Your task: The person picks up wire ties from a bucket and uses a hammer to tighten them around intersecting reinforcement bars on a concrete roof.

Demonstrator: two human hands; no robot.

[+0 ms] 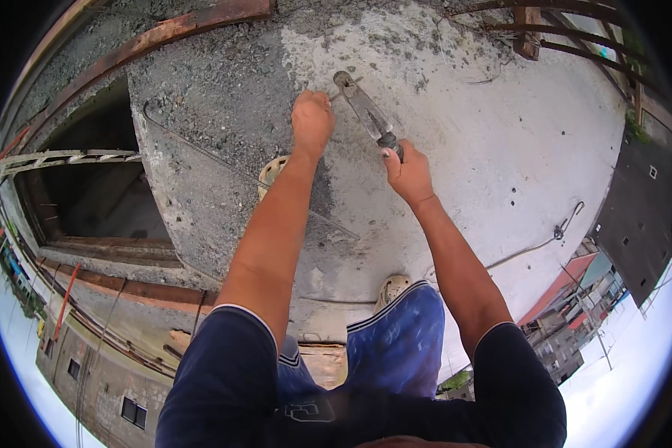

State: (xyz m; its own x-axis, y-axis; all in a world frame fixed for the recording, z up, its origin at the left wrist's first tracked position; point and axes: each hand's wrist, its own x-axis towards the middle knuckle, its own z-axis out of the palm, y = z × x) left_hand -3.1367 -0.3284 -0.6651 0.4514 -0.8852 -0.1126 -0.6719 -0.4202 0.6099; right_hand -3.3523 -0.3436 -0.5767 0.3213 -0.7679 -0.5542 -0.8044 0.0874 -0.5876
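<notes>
I grip a long grey hand tool (pixel 369 112) by its dark handle, rounded head angled forward-left beside a thin rod (pixel 337 95).

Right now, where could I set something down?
The pale concrete right of the tool, up to the hooked wire, looks mostly bare, barring specks. The left is crowded: gravel, a bent rod, then a dark opening.

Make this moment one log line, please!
left hand: closed, contents unclear; right hand: gripping metal tool by handle; below: concrete surface
</notes>
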